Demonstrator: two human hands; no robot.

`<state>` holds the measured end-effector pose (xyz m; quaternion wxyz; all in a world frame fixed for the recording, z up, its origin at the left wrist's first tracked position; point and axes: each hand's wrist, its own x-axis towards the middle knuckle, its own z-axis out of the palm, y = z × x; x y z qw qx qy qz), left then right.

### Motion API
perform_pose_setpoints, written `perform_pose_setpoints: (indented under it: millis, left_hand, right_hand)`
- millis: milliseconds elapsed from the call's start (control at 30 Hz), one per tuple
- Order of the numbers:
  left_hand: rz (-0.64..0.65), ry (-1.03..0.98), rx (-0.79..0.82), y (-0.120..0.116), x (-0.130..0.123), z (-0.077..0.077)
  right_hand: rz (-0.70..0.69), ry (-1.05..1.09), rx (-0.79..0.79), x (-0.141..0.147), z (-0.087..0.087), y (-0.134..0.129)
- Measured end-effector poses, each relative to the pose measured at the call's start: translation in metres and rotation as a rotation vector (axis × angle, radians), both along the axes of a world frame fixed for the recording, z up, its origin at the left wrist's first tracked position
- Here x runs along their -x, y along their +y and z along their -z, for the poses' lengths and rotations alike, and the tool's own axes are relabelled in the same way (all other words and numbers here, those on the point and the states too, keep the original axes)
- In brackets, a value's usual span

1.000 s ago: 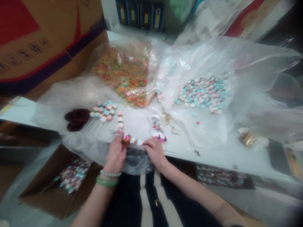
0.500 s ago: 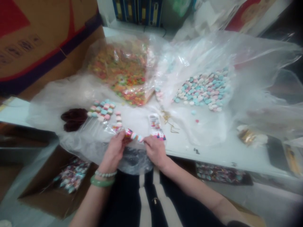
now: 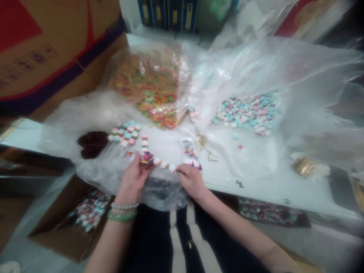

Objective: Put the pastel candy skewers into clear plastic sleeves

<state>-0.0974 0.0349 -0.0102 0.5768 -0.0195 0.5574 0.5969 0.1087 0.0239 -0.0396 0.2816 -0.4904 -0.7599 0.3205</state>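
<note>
My left hand (image 3: 133,180) grips one end of a short stick strung with pastel oval pieces (image 3: 163,163), close to a small pink and gold bit at that end. The fingertips of my right hand (image 3: 191,180) pinch the other end of the strand. A jade bangle and a pale beaded bracelet sit on my left wrist. Just behind the hands lie finished sticks of pastel pieces (image 3: 123,134), with a dark red fluffy tuft (image 3: 91,145) beside them. A printed card strip (image 3: 190,154) lies near my right hand.
A loose heap of pastel pieces (image 3: 246,112) and a clear bag of multicoloured bits (image 3: 148,91) rest on a plastic sheet (image 3: 298,72). Thin gold wires (image 3: 205,146) lie near the card. Cardboard boxes stand at upper left (image 3: 51,49) and lower left (image 3: 71,235).
My left hand has turned and moved slightly left, drawing its end of the strand away from my right hand. More of the pastel pieces now show between my hands.
</note>
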Motion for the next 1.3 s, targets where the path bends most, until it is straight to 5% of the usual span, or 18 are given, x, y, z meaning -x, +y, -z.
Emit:
perform_pose_setpoints:
  millis: [233,333,500,567,733,1033,1300]
  left_hand:
    - [0.027,0.028,-0.081,-0.008,0.006,-0.007]
    - [0.092,0.143,-0.161,-0.014,-0.004,-0.007]
    - [0.073,0.183,-0.247,-0.016,-0.032,-0.01]
    - [0.062,0.156,-0.254,-0.016,-0.04,-0.011]
    - [0.088,0.023,-0.217,-0.015,-0.04,-0.012]
    - [0.228,-0.111,-0.158,-0.015,-0.041,-0.01]
    - [0.203,-0.067,-0.161,-0.015,-0.044,-0.007]
  right_hand:
    - [0.079,-0.406,-0.189,-0.002,-0.008,0.023]
    - [0.111,-0.108,-0.082,0.013,-0.025,0.03]
    - [-0.041,0.635,0.594,0.05,-0.047,0.034]
    - [-0.039,0.745,0.699,0.057,-0.049,0.033]
    - [0.007,0.696,0.479,0.051,-0.047,0.029]
    - [0.208,0.891,0.689,0.048,-0.046,0.028]
    - [0.203,0.804,0.481,0.048,-0.037,0.026]
